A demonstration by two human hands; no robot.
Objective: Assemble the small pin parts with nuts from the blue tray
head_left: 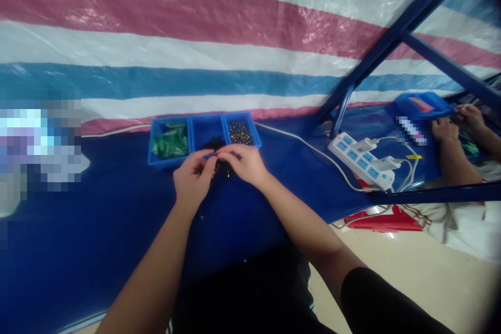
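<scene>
Over the blue table (129,240), my left hand (193,177) and my right hand (245,164) meet fingertip to fingertip. Both are closed in a pinch; whatever they hold is too small and hidden to name. Just under my right fingers lies a dark cluster (224,169) with a brassy glint. Right behind my hands stand three joined blue bins (155,162). Green, leaf-like plastic pieces (170,141) fill the left bin. Some black bits (213,143) lie in the middle one, partly covered by my fingers. Small shiny metal parts (240,133) are in the right bin.
A white power strip (360,162) with plugged-in chargers lies to the right, its cable (301,141) running behind the bins. A dark blue metal frame (376,47) rises there. Beyond it a co-worker's hands (446,130) are near another blue bin (422,104). Striped sheeting (203,21) hangs behind.
</scene>
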